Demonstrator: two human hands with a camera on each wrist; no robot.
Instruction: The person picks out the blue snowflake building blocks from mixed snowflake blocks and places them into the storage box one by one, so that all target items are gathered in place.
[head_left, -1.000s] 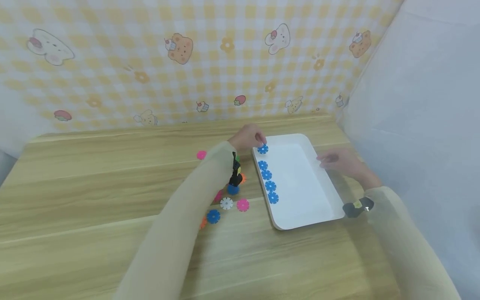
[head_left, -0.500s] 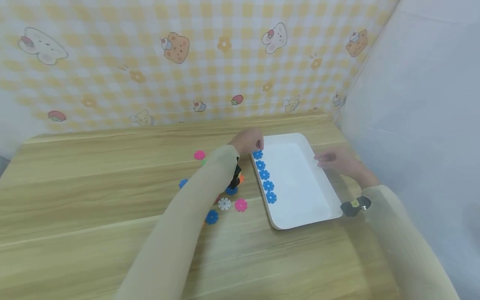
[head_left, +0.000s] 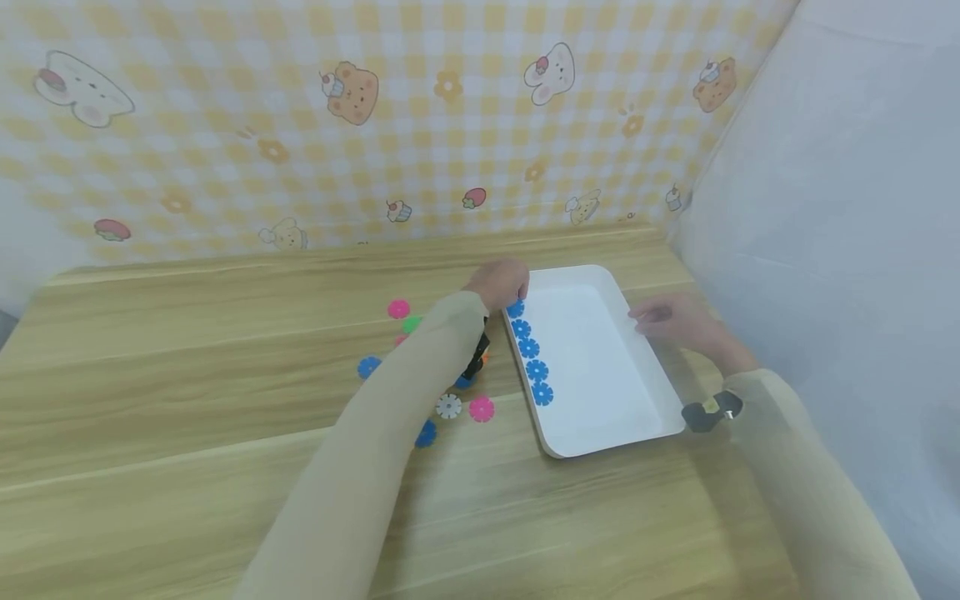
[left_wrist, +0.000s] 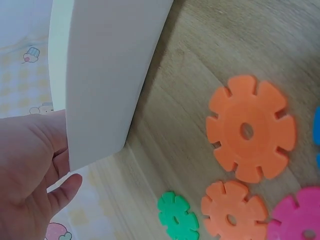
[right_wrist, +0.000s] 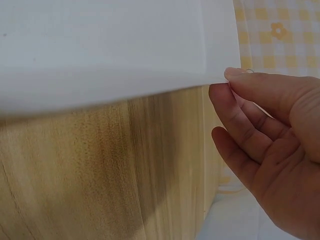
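A white tray (head_left: 600,367) lies on the wooden table. Inside its left wall runs a line of several blue notched plastic discs (head_left: 536,370). My left hand (head_left: 501,283) reaches over the tray's far left corner, its fingertips at the farthest blue disc (head_left: 515,309), which it partly covers. The left wrist view shows this hand (left_wrist: 30,175) with some fingers behind the tray wall (left_wrist: 107,75); their tips are hidden, so any grip on the disc cannot be seen. My right hand (head_left: 678,322) pinches the tray's right rim between thumb and fingers (right_wrist: 225,100).
Left of the tray lie loose discs: pink (head_left: 482,408), white (head_left: 448,406), green (head_left: 412,324), orange (left_wrist: 250,129) and blue (head_left: 368,367). My left forearm (head_left: 382,417) covers part of this group. A checked yellow backdrop (head_left: 420,125) stands behind the table, and a white sheet (head_left: 840,208) hangs at right.
My left hand has brought the farthest blue disc down and slightly nearer, to the head of the line, and stays over it. The right hand keeps its hold on the rim.
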